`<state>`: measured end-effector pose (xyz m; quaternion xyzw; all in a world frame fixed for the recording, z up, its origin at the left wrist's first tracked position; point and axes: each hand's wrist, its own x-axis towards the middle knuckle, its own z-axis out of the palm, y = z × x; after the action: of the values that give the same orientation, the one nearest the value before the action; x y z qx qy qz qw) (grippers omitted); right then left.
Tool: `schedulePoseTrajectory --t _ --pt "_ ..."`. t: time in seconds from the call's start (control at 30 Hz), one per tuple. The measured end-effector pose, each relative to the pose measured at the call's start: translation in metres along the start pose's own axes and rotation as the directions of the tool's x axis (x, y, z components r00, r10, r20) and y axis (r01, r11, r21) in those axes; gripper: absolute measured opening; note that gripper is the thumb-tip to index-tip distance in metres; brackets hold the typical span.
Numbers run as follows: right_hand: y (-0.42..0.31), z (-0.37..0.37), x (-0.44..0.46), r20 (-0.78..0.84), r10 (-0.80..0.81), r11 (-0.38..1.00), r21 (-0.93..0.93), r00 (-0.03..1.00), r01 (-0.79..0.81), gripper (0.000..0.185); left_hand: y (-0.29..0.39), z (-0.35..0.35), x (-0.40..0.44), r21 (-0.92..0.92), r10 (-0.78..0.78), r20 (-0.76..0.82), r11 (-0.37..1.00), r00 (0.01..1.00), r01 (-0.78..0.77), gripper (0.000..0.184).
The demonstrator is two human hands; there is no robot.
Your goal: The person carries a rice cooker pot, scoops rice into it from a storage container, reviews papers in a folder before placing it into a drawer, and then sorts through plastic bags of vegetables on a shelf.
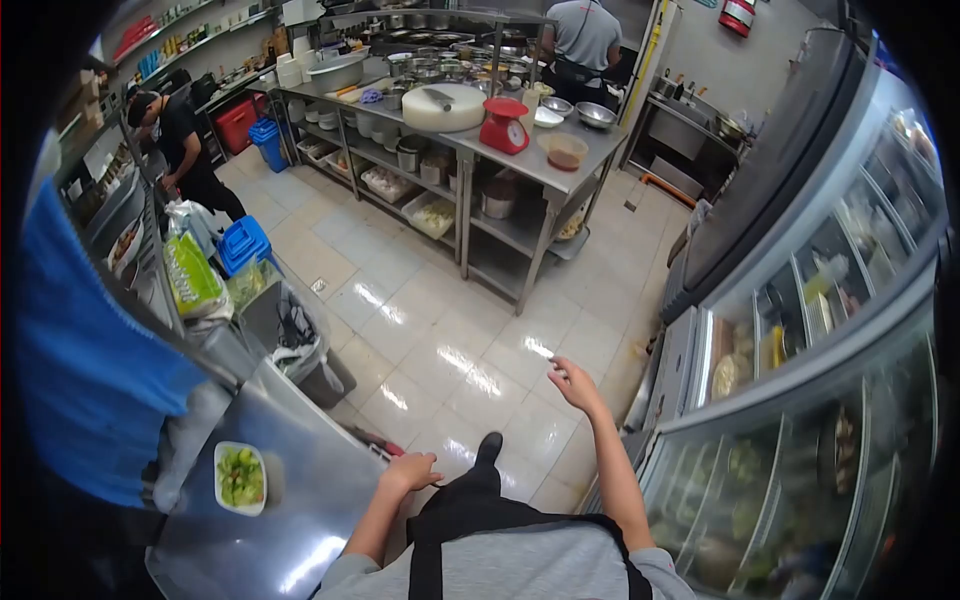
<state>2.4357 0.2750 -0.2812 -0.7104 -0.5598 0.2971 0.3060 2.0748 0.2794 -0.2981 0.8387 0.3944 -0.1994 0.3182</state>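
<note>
My left hand is beside the edge of the steel counter, near a red object at that edge; its fingers are partly spread and I see nothing in them. My right hand is held out over the tiled floor, fingers apart and empty. On the counter, left of my left hand, sits a white square bowl of chopped green vegetables. Glass-door fridges stand to the right of my right arm.
Ahead stands a steel table with a red scale, a round white block and bowls. A grey bin is at the counter's far end. One person is at the left, another at the back.
</note>
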Motion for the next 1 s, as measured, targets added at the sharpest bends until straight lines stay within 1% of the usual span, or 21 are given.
schedulePoseTrajectory --t 0.07,0.1,0.13,0.17,0.23,0.27,0.3,0.37,0.47,0.5,0.57,0.6,0.63,0.67,0.7,0.73,0.8,0.83,0.87,0.97,1.0 --pt "0.111 0.006 0.034 -0.071 -0.023 1.0 -0.019 0.997 0.021 0.038 0.004 -0.039 0.057 0.015 -0.014 -0.076 1.0 0.997 0.015 0.047" --pt "0.182 0.013 0.04 0.029 0.233 0.972 -0.048 0.972 -0.232 0.04 0.015 -0.069 0.084 0.073 0.0 -0.1 0.997 0.995 0.007 0.047" --pt "0.255 0.025 0.024 0.02 0.256 0.966 -0.042 0.966 -0.255 0.04 0.036 -0.103 0.115 0.128 0.016 -0.126 0.992 0.992 0.0 0.047" --pt "0.287 0.021 0.001 0.286 0.652 0.726 0.031 0.702 -0.687 0.043 0.058 -0.132 0.145 0.179 0.032 -0.146 0.984 0.989 -0.005 0.047" --pt "0.326 0.007 -0.038 0.499 0.773 0.455 -0.007 0.391 -0.891 0.042 0.097 -0.175 0.214 0.297 0.167 -0.251 0.951 0.954 -0.088 0.045" --pt "0.343 0.002 -0.058 0.555 0.784 0.346 -0.019 0.278 -0.938 0.042 0.124 -0.201 0.242 0.292 0.245 -0.246 0.941 0.938 -0.17 0.044" --pt "0.351 -0.008 -0.066 0.584 0.782 0.279 -0.018 0.216 -0.96 0.042 0.151 -0.226 0.268 0.289 0.321 -0.243 0.925 0.915 -0.247 0.042" --pt "0.367 -0.032 -0.059 0.602 0.781 0.197 0.014 0.165 -0.98 0.042 0.2 -0.268 0.312 0.29 0.512 -0.249 0.849 0.822 -0.441 0.042" --pt "0.389 -0.072 -0.037 0.603 0.79 0.119 0.023 0.109 -0.993 0.042 0.216 -0.288 0.356 0.148 0.692 -0.387 0.699 0.609 -0.7 0.043" --pt "0.398 -0.085 -0.02 0.606 0.789 0.109 0.021 0.099 -0.994 0.042 0.209 -0.287 0.369 0.122 0.601 -0.39 0.785 0.698 -0.607 0.044" --pt "0.41 -0.105 0.017 0.62 0.781 0.103 0.0 0.081 -0.995 0.042 0.167 -0.268 0.379 0.101 0.399 -0.37 0.915 0.839 -0.391 0.046" --pt "0.416 -0.114 0.04 0.63 0.773 0.114 -0.015 0.079 -0.993 0.042 0.144 -0.258 0.375 0.14 0.221 -0.296 0.972 0.929 -0.187 0.047" --pt "0.422 -0.121 0.066 0.642 0.762 0.135 -0.031 0.084 -0.99 0.042 0.12 -0.257 0.37 0.193 0.028 -0.231 0.981 0.973 0.017 0.048" --pt "0.428 -0.128 0.095 0.659 0.746 0.171 -0.048 0.098 -0.984 0.042 0.105 -0.267 0.359 0.124 -0.199 -0.083 0.97 0.977 0.208 0.049" --pt "0.436 -0.131 0.131 0.684 0.718 0.236 -0.065 0.129 -0.97 0.043 0.079 -0.255 0.348 0.142 -0.279 -0.138 0.944 0.95 0.298 0.049" --pt "0.444 -0.134 0.175 0.718 0.672 0.328 -0.073 0.179 -0.942 0.043 0.053 -0.248 0.339 0.041 -0.366 -0.11 0.927 0.924 0.372 0.05" --pt "0.446 -0.13 0.283 0.789 0.502 0.562 0.012 0.353 -0.827 0.044 0.019 -0.253 0.323 -0.09 -0.502 -0.064 0.864 0.862 0.496 0.05" --pt "0.398 -0.137 0.355 0.781 0.393 0.707 0.082 0.486 -0.703 0.041 0.008 -0.262 0.314 -0.122 -0.555 -0.055 0.829 0.83 0.546 0.05" --pt "0.332 -0.145 0.412 0.746 0.246 0.763 0.246 0.619 -0.598 0.039 -0.003 -0.271 0.312 -0.151 -0.605 -0.048 0.791 0.795 0.593 0.051" --pt "0.146 -0.15 0.524 0.699 0.019 0.923 0.263 0.715 -0.281 0.038 -0.053 -0.296 0.331 -0.186 -0.626 0.083 0.754 0.775 0.63 0.051" --pt "0.087 -0.15 0.543 0.684 -0.057 0.939 0.284 0.727 -0.194 0.036 -0.073 -0.304 0.343 -0.22 -0.584 0.046 0.785 0.81 0.579 0.053"
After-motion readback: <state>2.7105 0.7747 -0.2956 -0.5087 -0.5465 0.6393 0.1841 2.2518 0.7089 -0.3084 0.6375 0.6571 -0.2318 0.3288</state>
